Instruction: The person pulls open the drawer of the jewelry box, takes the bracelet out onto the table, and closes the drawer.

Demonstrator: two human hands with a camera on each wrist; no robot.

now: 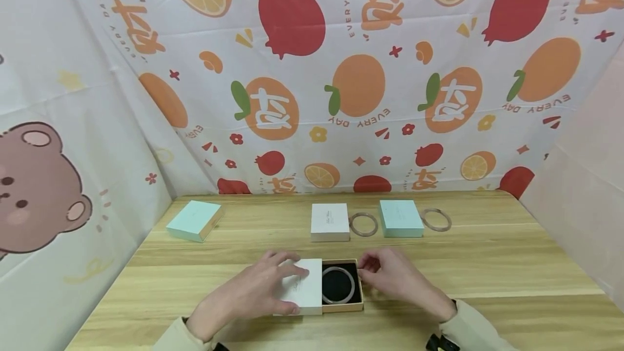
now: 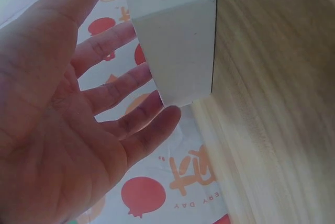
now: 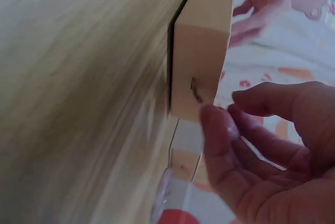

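In the head view a white gift box (image 1: 307, 297) lies at the front of the table, its inner drawer (image 1: 343, 308) slid partly out to the right. A greyish bangle (image 1: 353, 286) rests on black padding inside the drawer. My left hand (image 1: 260, 288) grips the white sleeve, thumb along the near side and fingers over the top and far side. Beside the drawer's right end is my right hand (image 1: 392, 272), fingers bent. The right wrist view shows a small dark ribbon tab (image 3: 196, 90) next to its fingertips, with a gap between thumb and index finger.
Behind stand another white box (image 1: 330, 222) with a bangle (image 1: 364, 234) beside it, and a mint box (image 1: 401, 218) with a bangle (image 1: 439, 229) at its right. A second mint box (image 1: 194, 221) sits at the back left. A fruit-print cloth (image 1: 312, 140) hangs behind the table.
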